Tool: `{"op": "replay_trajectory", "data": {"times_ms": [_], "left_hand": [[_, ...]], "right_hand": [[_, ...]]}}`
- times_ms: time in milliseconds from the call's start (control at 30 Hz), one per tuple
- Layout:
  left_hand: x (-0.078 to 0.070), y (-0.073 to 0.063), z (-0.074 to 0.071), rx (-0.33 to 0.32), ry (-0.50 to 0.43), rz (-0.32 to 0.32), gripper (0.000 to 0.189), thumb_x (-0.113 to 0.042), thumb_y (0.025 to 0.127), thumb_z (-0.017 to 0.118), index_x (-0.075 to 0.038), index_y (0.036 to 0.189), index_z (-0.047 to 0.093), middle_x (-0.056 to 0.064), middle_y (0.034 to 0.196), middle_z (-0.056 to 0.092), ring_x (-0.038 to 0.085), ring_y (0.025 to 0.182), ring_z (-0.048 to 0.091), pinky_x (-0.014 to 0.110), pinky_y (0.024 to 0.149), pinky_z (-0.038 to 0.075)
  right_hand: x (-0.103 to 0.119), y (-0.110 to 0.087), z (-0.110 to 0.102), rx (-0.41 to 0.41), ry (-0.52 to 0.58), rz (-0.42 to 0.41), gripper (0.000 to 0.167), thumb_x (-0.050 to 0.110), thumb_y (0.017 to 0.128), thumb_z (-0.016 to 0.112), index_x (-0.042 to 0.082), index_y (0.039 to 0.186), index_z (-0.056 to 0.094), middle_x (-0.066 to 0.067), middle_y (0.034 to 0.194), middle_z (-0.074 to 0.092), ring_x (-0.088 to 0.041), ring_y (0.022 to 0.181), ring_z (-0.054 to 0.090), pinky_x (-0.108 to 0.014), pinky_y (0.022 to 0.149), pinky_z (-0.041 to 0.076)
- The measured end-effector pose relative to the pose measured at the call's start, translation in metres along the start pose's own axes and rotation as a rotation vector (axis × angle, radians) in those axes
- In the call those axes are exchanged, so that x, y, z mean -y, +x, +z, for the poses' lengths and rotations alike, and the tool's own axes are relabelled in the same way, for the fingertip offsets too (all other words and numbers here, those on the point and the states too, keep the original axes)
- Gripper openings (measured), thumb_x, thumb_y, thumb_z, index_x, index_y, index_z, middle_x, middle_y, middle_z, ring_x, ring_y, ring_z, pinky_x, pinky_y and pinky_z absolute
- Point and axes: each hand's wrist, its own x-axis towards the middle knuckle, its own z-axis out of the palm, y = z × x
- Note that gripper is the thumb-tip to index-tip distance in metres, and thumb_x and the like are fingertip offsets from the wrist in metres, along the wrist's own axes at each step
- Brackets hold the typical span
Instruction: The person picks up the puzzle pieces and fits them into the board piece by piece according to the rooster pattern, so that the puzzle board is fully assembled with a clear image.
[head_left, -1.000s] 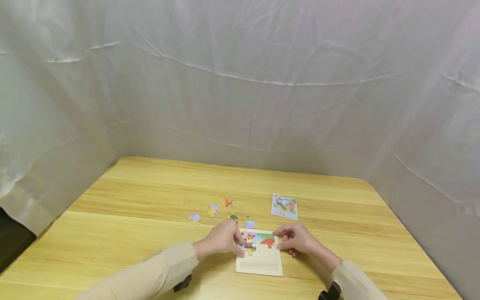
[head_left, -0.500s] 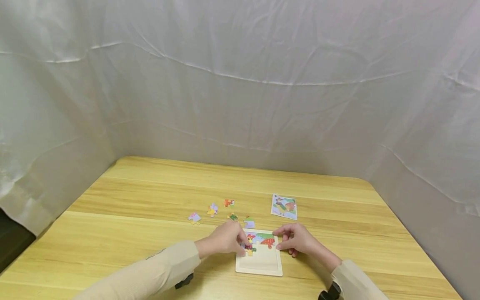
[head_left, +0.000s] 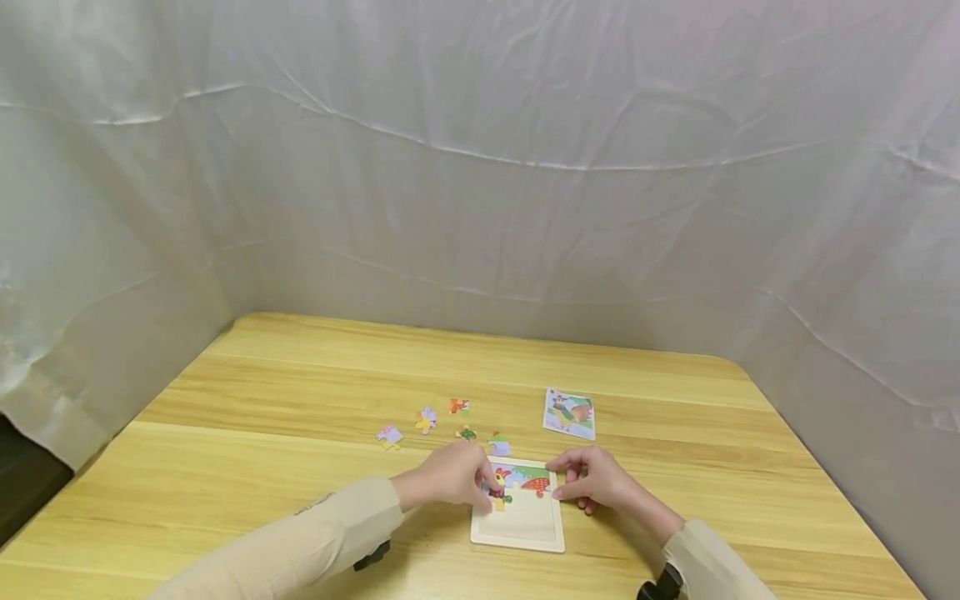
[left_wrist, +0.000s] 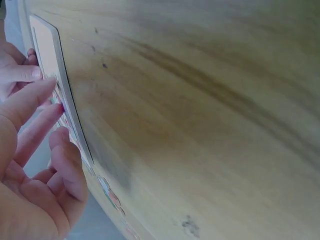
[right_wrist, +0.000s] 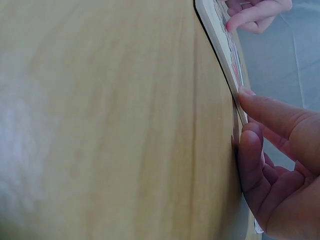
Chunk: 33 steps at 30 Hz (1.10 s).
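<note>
A pale square puzzle tray (head_left: pixel 525 533) lies on the table, its upper part filled with pieces that show a rooster's red-combed head and a red dotted patch. Over the tray's left side, my left hand (head_left: pixel 450 477) has thumb and index finger on a puzzle piece (head_left: pixel 499 504) with yellow and green on it, partly hidden by the fingers. At the tray's right edge, my right hand (head_left: pixel 596 477) grips the rim between thumb and index finger. The right wrist view shows that thumb (right_wrist: pixel 270 112) on the tray's edge.
Several loose pieces lie beyond the tray: a lilac and pink one (head_left: pixel 389 436), a yellow and lilac one (head_left: pixel 426 420), a red one (head_left: pixel 458 406), a green one (head_left: pixel 467 432) and a lilac and green one (head_left: pixel 498 444). A picture card (head_left: pixel 569 413) lies at the back right.
My left hand has shifted slightly right over the tray, its index finger now covering part of the rooster's body. The right hand and the loose pieces stay put.
</note>
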Motion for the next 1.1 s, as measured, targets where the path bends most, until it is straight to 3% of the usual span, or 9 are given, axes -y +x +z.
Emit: {"op": "replay_trajectory", "data": {"times_ms": [233, 400, 600, 800, 1100], "left_hand": [[-0.0017, 0.0023, 0.0015, -0.044, 0.088, 0.027, 0.014, -0.018, 0.062, 0.081, -0.016, 0.072, 0.072, -0.015, 0.057, 0.049, 0.001, 0.049, 0.038, 0.016, 0.042, 0.031], [-0.002, 0.0023, 0.0009, -0.047, 0.09, -0.007, 0.012, -0.019, 0.062, 0.081, -0.017, 0.069, 0.072, -0.017, 0.055, 0.05, 0.001, 0.046, 0.037, 0.016, 0.04, 0.029], [-0.0021, 0.0014, 0.0008, -0.06, 0.092, -0.004, 0.012, -0.02, 0.061, 0.082, -0.018, 0.063, 0.07, -0.017, 0.058, 0.055, 0.0, 0.047, 0.037, 0.015, 0.04, 0.03], [-0.0027, 0.0006, 0.0006, -0.081, 0.091, -0.002, 0.024, -0.02, 0.06, 0.082, -0.018, 0.05, 0.06, -0.017, 0.057, 0.053, 0.0, 0.052, 0.04, 0.016, 0.043, 0.033], [0.0024, 0.0007, -0.0051, -0.031, 0.008, 0.023, 0.012, -0.017, 0.062, 0.081, -0.014, 0.063, 0.069, -0.012, 0.067, 0.06, -0.001, 0.056, 0.046, 0.016, 0.05, 0.039]], "right_hand": [[-0.0004, 0.0004, -0.0004, 0.006, -0.008, -0.01, 0.034, 0.008, 0.072, 0.073, -0.004, 0.102, 0.063, -0.003, 0.061, 0.05, -0.009, 0.041, 0.044, -0.02, 0.037, 0.039], [0.0002, 0.0001, -0.0006, 0.014, 0.005, -0.01, 0.034, 0.007, 0.072, 0.073, -0.005, 0.102, 0.062, -0.003, 0.061, 0.05, -0.01, 0.041, 0.043, -0.02, 0.037, 0.039], [0.0006, 0.0, -0.0009, 0.018, 0.007, -0.008, 0.035, 0.007, 0.072, 0.073, -0.006, 0.103, 0.062, -0.003, 0.061, 0.05, -0.009, 0.041, 0.044, -0.02, 0.037, 0.039], [0.0004, 0.0, -0.0002, 0.019, 0.01, -0.009, 0.035, 0.007, 0.072, 0.073, -0.006, 0.103, 0.062, -0.002, 0.061, 0.049, -0.009, 0.041, 0.043, -0.02, 0.037, 0.039], [0.0004, 0.0002, -0.0005, 0.013, 0.007, 0.0, 0.035, 0.008, 0.072, 0.073, -0.005, 0.103, 0.062, -0.002, 0.061, 0.048, -0.009, 0.042, 0.043, -0.019, 0.037, 0.038]]}}
